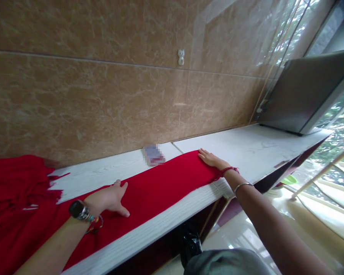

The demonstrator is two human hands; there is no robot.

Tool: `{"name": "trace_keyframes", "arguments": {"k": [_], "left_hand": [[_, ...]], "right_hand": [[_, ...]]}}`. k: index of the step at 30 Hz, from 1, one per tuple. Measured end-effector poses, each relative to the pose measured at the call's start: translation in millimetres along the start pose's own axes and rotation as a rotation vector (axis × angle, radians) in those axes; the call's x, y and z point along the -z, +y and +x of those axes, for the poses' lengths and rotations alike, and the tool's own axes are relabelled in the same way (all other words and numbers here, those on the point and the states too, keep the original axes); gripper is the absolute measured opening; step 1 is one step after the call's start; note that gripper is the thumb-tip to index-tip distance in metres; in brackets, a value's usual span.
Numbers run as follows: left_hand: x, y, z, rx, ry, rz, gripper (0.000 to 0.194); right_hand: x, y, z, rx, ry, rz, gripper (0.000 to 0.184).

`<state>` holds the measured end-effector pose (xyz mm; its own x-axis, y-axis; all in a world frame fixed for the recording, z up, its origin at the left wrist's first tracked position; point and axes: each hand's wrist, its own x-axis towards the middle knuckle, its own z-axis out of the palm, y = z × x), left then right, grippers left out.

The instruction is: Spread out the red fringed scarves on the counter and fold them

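A long red cloth lies stretched along a white counter in front of a brown tiled wall. My left hand lies flat on the cloth near its middle, fingers spread, a dark watch on the wrist. My right hand rests flat on the cloth's right end, fingers extended, with a red string and a silver bangle on the wrist. The cloth's left part bunches up with a fringed edge. Neither hand holds anything.
A small blurred object lies on the counter against the wall, just behind the cloth. A grey box-like appliance stands at the counter's right end by a window. A white hook sits on the wall. Glossy floor lies below.
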<state>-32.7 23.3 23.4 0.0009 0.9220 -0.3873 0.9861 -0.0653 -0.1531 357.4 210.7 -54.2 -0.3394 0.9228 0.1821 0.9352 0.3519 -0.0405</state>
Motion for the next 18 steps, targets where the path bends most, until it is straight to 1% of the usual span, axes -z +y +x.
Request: {"name": "trace_keyframes", "arguments": {"k": [3, 5, 7, 9, 10, 11, 13, 14, 15, 18], "left_hand": [[-1.3, -2.4, -0.7, -0.008, 0.004, -0.012, 0.109], [0.5, -3.0, -4.4, -0.016, -0.010, -0.018, 0.108], [4.4, 1.4, -9.9, -0.021, -0.042, -0.019, 0.106], [7.6, 13.0, -15.1, -0.040, -0.051, -0.051, 0.099], [7.5, 21.3, -16.8, -0.058, -0.027, -0.085, 0.094], [5.8, 30.8, -17.5, -0.084, 0.021, -0.126, 0.089], [-2.7, 50.2, -15.9, -0.149, 0.158, -0.204, 0.081], [-8.9, 58.7, -13.9, -0.180, 0.208, -0.221, 0.078], [-15.7, 65.5, -11.4, -0.203, 0.228, -0.227, 0.076], [-33.2, 74.6, -4.2, -0.248, 0.239, -0.221, 0.073]], "right_hand": [[12.2, -5.2, -5.1, -0.036, 0.015, 0.007, 0.052], [23.3, -19.0, -11.9, -0.023, 0.043, 0.004, 0.053], [32.7, -40.2, -22.9, 0.050, 0.066, 0.008, 0.054], [37.4, -64.3, -37.0, 0.197, 0.067, 0.032, 0.055], [37.8, -75.5, -44.5, 0.274, 0.056, 0.049, 0.056], [37.1, -85.1, -51.6, 0.330, 0.034, 0.058, 0.057], [34.3, -97.1, -63.4, 0.374, -0.019, 0.066, 0.059], [32.9, -98.8, -67.4, 0.368, -0.045, 0.065, 0.059], [31.7, -97.3, -70.2, 0.350, -0.066, 0.066, 0.058], [30.2, -77.6, -72.0, 0.276, -0.108, 0.064, 0.053]]}}
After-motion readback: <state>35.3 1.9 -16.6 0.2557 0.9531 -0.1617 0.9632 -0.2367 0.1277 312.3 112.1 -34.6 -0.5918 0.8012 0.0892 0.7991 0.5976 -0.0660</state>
